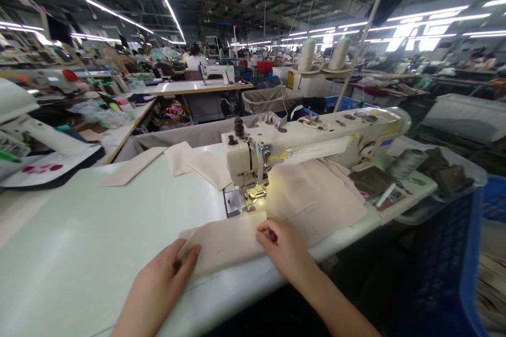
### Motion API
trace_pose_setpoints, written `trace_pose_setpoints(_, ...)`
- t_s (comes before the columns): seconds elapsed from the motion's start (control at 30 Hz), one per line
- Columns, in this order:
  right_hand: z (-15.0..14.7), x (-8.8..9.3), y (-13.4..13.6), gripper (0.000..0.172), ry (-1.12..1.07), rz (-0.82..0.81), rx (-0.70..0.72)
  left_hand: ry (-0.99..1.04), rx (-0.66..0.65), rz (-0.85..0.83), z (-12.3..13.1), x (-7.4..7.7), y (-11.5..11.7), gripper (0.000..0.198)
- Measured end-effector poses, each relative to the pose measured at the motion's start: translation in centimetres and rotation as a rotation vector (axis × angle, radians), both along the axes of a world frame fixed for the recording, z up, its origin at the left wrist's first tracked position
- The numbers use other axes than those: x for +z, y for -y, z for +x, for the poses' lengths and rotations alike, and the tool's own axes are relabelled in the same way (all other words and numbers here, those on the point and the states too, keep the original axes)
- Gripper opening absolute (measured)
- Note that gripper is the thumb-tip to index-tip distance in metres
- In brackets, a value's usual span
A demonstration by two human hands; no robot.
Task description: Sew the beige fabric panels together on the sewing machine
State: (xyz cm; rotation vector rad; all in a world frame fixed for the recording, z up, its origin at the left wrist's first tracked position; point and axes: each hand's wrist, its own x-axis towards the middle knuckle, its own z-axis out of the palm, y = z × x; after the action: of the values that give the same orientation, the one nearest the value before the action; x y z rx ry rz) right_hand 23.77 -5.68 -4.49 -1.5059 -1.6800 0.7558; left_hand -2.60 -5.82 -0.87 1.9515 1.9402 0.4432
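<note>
A beige fabric piece [227, 239] lies on the white sewing table [98, 237], just in front of the presser foot [256, 193] of the cream sewing machine [308, 139]. My left hand [166, 279] pinches the piece's near left corner, fingers curled on the cloth. My right hand [282, 250] grips its right end, fingers closed on the edge. A stack of beige cut pieces [316, 192] rests under the machine's arm to the right.
Loose beige pieces [185, 160] lie at the table's far side. Two thread cones [322, 53] stand behind the machine. A blue crate [446, 258] sits at the right. Another sewing machine [35, 137] is at the left; other workstations fill the background.
</note>
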Motion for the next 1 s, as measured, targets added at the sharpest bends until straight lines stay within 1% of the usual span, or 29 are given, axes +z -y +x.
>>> trace_pose_setpoints(0.13,0.0,0.0,0.0,0.013,-0.006,0.008,-0.005,0.009,0.046,-0.019,0.3,0.1,0.2,0.043)
trace_pose_setpoints(0.27,-0.1,-0.2,-0.1,0.013,-0.002,0.026,-0.006,0.006,0.066,-0.056,0.5,0.2,0.1,0.046)
trace_pose_setpoints(0.4,-0.3,-0.4,-0.3,0.013,0.008,0.020,-0.038,-0.021,0.078,-0.112,0.6,0.3,-0.1,0.048)
trace_pose_setpoints(0.5,-0.4,-0.3,-0.4,0.014,0.028,0.005,-0.039,-0.023,0.082,-0.128,0.6,0.4,-0.5,0.046)
trace_pose_setpoints(0.6,-0.4,-0.3,-0.2,0.013,0.044,0.004,-0.030,0.018,0.142,-0.079,0.5,0.3,-0.7,0.043)
trace_pose_setpoints(0.73,0.0,-1.0,0.1,0.017,0.032,0.008,-0.029,0.198,0.231,0.062,0.1,-0.5,-0.7,0.042)
trace_pose_setpoints(0.83,0.6,-1.7,0.1,0.025,0.009,-0.012,-0.018,0.231,0.227,0.101,-0.2,-1.2,-0.5,0.048)
trace_pose_setpoints(0.93,1.0,-2.1,0.2,0.030,0.013,-0.035,0.008,0.226,0.202,0.077,-0.2,-1.5,-0.1,0.050)
trace_pose_setpoints(1.0,1.1,-2.3,0.4,0.032,0.012,-0.026,-0.022,0.237,0.195,0.058,-0.2,-1.5,0.1,0.049)
